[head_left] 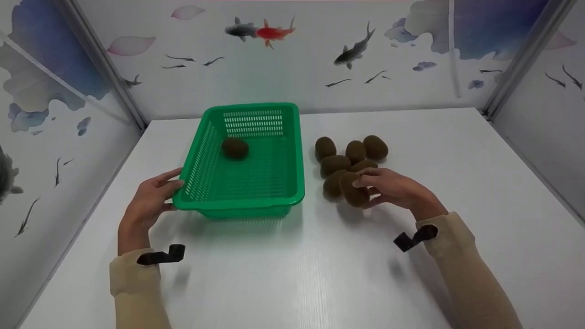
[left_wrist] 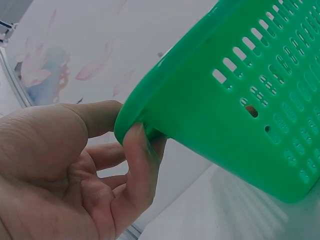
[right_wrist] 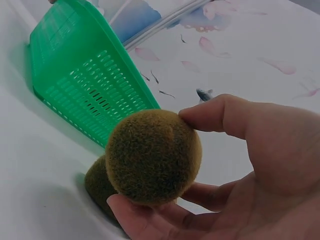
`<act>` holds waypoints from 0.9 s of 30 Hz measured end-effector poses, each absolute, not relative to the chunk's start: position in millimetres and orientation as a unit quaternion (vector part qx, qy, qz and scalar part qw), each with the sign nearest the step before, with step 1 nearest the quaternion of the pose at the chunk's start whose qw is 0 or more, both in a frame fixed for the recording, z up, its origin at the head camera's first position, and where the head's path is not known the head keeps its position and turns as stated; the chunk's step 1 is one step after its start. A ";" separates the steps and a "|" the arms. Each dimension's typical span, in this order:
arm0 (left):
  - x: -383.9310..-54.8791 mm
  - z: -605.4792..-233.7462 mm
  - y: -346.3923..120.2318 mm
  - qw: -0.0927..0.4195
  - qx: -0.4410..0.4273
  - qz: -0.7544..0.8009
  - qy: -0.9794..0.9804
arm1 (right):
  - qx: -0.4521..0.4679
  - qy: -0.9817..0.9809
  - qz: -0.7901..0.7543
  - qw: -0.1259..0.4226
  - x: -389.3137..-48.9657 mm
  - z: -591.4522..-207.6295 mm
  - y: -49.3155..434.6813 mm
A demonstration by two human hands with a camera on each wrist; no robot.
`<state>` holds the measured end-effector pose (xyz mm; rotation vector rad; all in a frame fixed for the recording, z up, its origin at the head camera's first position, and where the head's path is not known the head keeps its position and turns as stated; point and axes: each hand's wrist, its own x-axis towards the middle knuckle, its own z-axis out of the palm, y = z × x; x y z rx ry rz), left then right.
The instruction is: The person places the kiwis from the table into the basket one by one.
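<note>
A green plastic basket (head_left: 256,201) with slotted walls stands left of centre on the white table. My left hand (head_left: 148,201) pinches its left rim near the front corner, thumb on one side and fingers beneath, as the left wrist view shows. One brown kiwi (head_left: 235,148) lies inside, toward the back left. To the right of the basket, my right hand (head_left: 395,188) holds a fuzzy kiwi (right_wrist: 154,157) between thumb and fingertips. Several more kiwis (head_left: 335,166) lie bunched just behind and left of that hand; the held one overlaps another in the right wrist view.
White panels printed with fish and petals (head_left: 315,82) enclose the table (head_left: 274,283) at the back and both sides, with metal posts (head_left: 525,59) at the corners. Each sleeve carries a small black camera mount (head_left: 162,256) at the wrist.
</note>
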<state>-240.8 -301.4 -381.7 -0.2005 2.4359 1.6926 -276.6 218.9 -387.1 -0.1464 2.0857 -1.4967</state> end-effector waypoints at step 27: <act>-239.7 -384.0 -303.2 0.079 -0.060 0.569 0.816 | -0.028 0.654 -0.713 0.251 -286.9 -363.5 175.0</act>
